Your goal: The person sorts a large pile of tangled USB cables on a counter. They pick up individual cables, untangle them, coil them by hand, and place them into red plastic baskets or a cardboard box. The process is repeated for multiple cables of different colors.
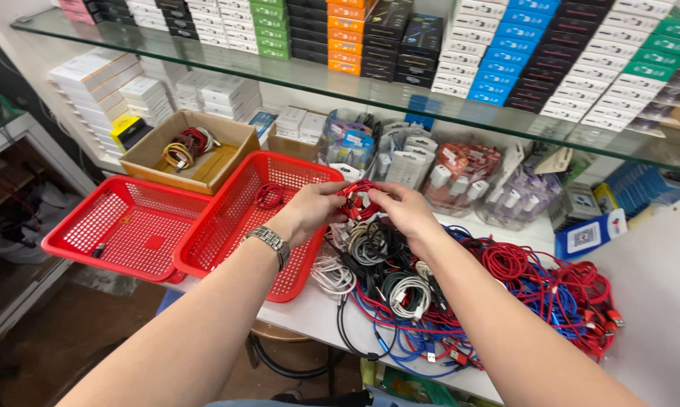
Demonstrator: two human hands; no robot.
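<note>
1. The fingers (pixel 349 197) of both hands are pinched together on a small red cable coil (pixel 359 199), held in the air just above the near right corner of the nearer red basket (pixel 227 226).
2. The left hand (pixel 312 209) closes on the coil's left side and the right hand (pixel 402 209) on its right side; a metal watch (pixel 268 240) sits on the left wrist.
3. The coil looks light and limp. It is soft cord that will likely spring out of its loops if the grip loosens, and the smooth jacket may slip a little.
4. The safest hold seems to be across the bundled loops, pinching all the turns together rather than one strand or the plug ends.
5. Inside the basket, toward its far side, lies another coiled red cable (pixel 268 196).
6. To the right of the basket, a tangled heap of cables (pixel 430 294) in red, blue, black and white spreads over the white surface (pixel 310 313).
7. Left of the basket sits a second red basket (pixel 125 226), which partly slides under it.
8. Behind the basket stands a cardboard box (pixel 193 151) with more coiled cables.
</note>
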